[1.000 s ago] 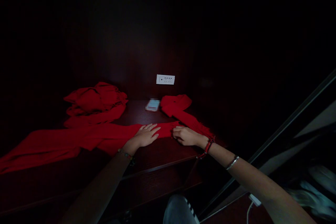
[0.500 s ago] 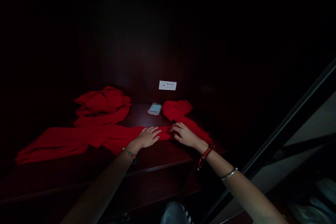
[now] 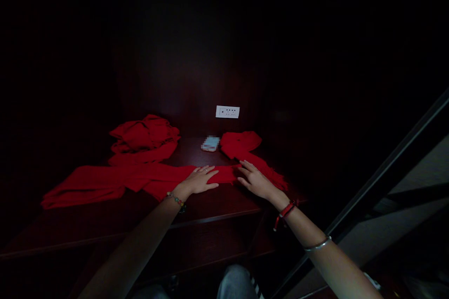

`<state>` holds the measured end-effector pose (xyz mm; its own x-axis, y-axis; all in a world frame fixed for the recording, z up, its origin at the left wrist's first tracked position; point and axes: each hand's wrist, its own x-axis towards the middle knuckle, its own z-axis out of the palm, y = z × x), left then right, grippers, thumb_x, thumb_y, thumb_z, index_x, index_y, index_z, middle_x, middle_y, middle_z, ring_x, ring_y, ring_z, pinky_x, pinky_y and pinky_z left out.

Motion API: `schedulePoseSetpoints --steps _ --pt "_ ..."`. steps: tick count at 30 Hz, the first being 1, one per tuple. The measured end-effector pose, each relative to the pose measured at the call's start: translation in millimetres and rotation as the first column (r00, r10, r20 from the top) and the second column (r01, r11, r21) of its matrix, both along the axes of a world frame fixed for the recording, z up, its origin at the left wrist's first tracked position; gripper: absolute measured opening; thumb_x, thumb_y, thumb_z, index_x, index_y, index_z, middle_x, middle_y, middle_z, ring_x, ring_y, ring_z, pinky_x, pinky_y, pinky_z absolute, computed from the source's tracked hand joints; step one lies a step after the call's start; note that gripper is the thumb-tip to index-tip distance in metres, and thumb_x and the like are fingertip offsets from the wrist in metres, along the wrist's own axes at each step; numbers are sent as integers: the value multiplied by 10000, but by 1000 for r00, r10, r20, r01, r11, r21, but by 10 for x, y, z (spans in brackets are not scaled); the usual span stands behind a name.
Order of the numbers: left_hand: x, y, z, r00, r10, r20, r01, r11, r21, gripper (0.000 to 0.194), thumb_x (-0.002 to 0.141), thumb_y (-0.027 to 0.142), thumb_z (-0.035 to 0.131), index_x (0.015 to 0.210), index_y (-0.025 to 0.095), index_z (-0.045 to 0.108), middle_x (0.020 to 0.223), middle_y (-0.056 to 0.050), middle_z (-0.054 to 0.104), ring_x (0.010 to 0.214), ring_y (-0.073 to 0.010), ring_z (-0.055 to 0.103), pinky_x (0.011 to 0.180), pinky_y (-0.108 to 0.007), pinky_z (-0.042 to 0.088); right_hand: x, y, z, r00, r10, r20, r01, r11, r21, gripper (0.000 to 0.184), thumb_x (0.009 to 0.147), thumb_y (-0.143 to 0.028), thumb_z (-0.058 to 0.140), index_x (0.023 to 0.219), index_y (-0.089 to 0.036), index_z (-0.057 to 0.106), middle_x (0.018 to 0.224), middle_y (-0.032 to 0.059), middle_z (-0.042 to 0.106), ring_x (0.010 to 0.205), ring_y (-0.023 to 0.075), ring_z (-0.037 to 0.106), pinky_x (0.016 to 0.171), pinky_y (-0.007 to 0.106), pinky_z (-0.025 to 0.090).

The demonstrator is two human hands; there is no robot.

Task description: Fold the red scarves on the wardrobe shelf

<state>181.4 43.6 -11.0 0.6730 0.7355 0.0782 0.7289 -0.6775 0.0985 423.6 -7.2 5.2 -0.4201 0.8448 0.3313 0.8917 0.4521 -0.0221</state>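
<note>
A long red cloth stretches across the dark wooden shelf, its left end folded over in layers. My left hand lies flat on its middle part, fingers spread. At the cloth's right end, my right hand rests with its fingers apart, the fingertips at the red fabric. Behind my right hand another red cloth curls back, with a fringed end near my wrist. Whether these two pieces join under my hand I cannot tell. A crumpled red cloth pile sits at the back left.
A small pale object, blurred out, lies at the back of the shelf between the red heaps. Above it, a white power socket is set in the dark back panel. A slanted frame edge runs along the right. My knee shows below.
My right hand has gone from curled fingers on the cloth's end to spread fingers. My left hand stays flat on the cloth. The whole view has shifted slightly.
</note>
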Motion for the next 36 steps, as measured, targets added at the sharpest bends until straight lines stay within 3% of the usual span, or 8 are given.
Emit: schedulePoseSetpoints --steps 5,9,12,17,20,24,29,36 --pt "14 19 -16 994 92 64 -92 996 2 508 894 465 124 1317 247 303 1389 -74 274 1266 -204 232 1006 -402 181 -381 384 110 995 31 -92 -42 992 -116 411 861 -289 378 1180 -48 475 1251 178 449 1186 204 375 995 301 278" --pt "18 54 -100 986 166 24 -167 985 49 489 895 419 177 1328 217 283 1369 -103 307 1257 -237 247 1004 -438 161 -511 768 134 1000 5 -21 -12 932 -363 424 811 -302 490 1179 -91 481 1212 158 496 1100 215 468 916 278 352" --pt "24 81 -125 987 158 -4 -157 986 59 508 886 432 185 1335 209 264 1370 -106 304 1252 -241 252 999 -437 170 -523 967 138 1000 10 13 -3 887 -462 376 740 -268 582 1080 -109 558 1095 139 583 972 211 549 794 253 422" --pt "50 239 104 982 170 -78 -177 980 -88 655 794 535 343 1330 168 261 1340 -154 337 1210 -279 320 944 -428 256 -545 1082 184 999 9 39 13 838 -545 248 638 -200 645 870 -115 620 846 74 645 689 148 581 578 204 425" --pt "9 382 338 985 137 -104 -153 975 -161 654 707 527 482 1251 173 393 1257 -144 445 1099 -268 442 864 -350 341 -544 1019 239 999 33 0 -28 851 -524 263 610 -140 635 869 -130 596 809 30 625 662 115 544 550 180 392" --pt "-138 475 548 999 -18 -48 6 973 -230 334 708 413 515 920 167 596 904 -31 622 772 -160 547 653 -214 382 -467 846 307 990 79 -121 -123 901 -416 327 644 -147 602 966 -127 548 865 28 601 714 113 520 587 184 383" --pt "-257 383 571 985 -133 107 147 979 -138 246 752 373 517 867 171 596 839 1 621 747 -136 535 669 -198 363 -380 635 356 936 210 -282 -290 915 -281 275 700 -232 584 957 -135 600 843 31 626 729 133 538 661 219 385" --pt "-244 296 531 968 -150 199 155 988 -10 291 862 350 384 914 180 614 930 -25 640 838 -144 555 784 -219 363 -381 530 455 969 220 -111 -237 956 -172 214 817 -279 478 784 -133 630 740 55 635 649 132 538 614 219 354"
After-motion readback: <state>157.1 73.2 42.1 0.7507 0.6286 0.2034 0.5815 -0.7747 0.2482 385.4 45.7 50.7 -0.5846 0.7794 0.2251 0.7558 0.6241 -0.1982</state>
